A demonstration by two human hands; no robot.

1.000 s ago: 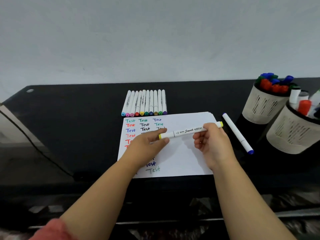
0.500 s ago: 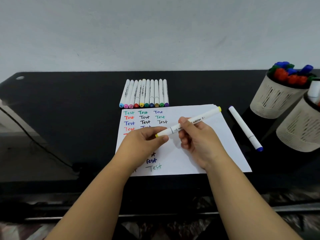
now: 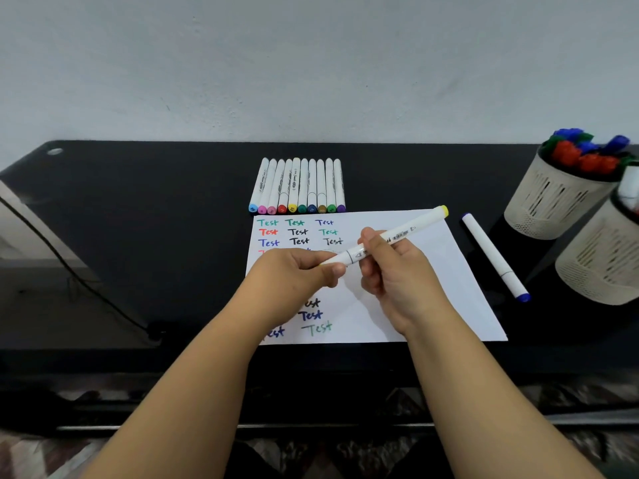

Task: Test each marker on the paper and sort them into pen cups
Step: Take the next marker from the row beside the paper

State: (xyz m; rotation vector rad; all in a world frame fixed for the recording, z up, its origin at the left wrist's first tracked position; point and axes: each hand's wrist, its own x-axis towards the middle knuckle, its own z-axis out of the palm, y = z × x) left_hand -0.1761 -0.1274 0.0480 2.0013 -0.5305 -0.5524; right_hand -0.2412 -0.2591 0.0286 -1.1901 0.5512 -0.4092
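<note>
slim white marker [image 3: 397, 235] – both hands, flat paper [image 3: 432, 288]

Yellow-capped marker [image 3: 397, 236]: white barrel, held tilted over paper [image 3: 432, 288]; near end pinched by left hand [image 3: 294, 274], mid-barrel gripped by right hand [image 3: 390, 271], yellow far cap up-right of grip. Paper: white, flat under both hands, rows of coloured "Test" marks. Row of ten markers [image 3: 297, 186] beyond grip, caps toward paper. Blue-capped marker [image 3: 494, 257] right of grip, on table. Two pen cups [image 3: 553, 202] far right, w/ markers inside
</note>
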